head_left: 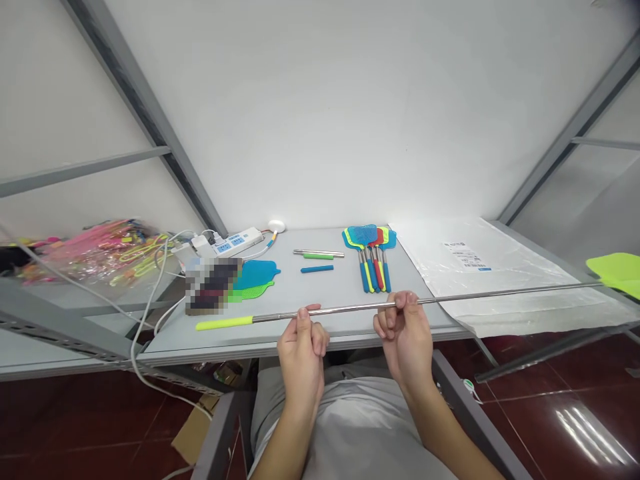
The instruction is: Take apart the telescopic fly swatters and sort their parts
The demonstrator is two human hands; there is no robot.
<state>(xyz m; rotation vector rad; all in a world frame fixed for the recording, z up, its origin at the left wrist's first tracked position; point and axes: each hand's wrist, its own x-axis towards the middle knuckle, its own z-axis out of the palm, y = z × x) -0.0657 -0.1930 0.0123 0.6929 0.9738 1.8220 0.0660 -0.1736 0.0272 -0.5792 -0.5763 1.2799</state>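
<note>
Bright white light, mostly clear picture.
Light stripes (595, 437) glare on the red floor (530, 420), lower right. The metal rod (355, 308) gleams. Blocky squares (213, 287) hide a spot left of the middle. The edges look stretched.

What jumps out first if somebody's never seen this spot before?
Probably the long swatter, its metal rod stretching across the front of the gray table in both hands, left hand and right hand, with its yellow-green head at the far right edge. Next, the bright cluster of smaller swatters just beyond the right hand, and the colorful heap in clear plastic at far left.
</note>
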